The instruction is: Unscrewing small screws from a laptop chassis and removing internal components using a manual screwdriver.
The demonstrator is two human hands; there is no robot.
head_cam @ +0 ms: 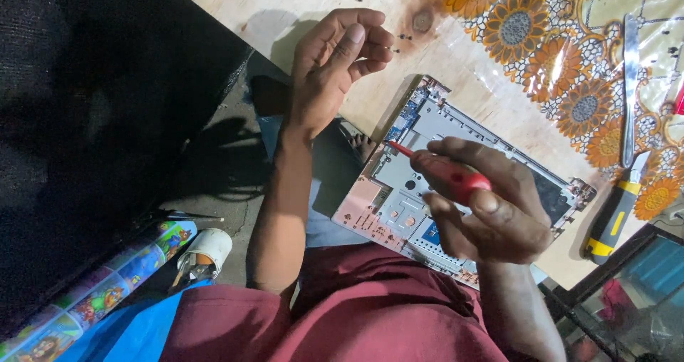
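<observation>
Keep the red screwdriver (447, 174), gripped by the closed fingers of the right hand (491, 212), square to the screw in the opened laptop chassis (456, 191) at frame centre, while the left hand (335, 66), fingers loosely curled and apparently empty, hovers above the counter (299, 6).

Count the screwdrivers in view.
2. A red-handled screwdriver is in the right hand over the opened laptop chassis; a yellow-and-black screwdriver lies on the table by the floral cloth. Others may be hidden.
</observation>
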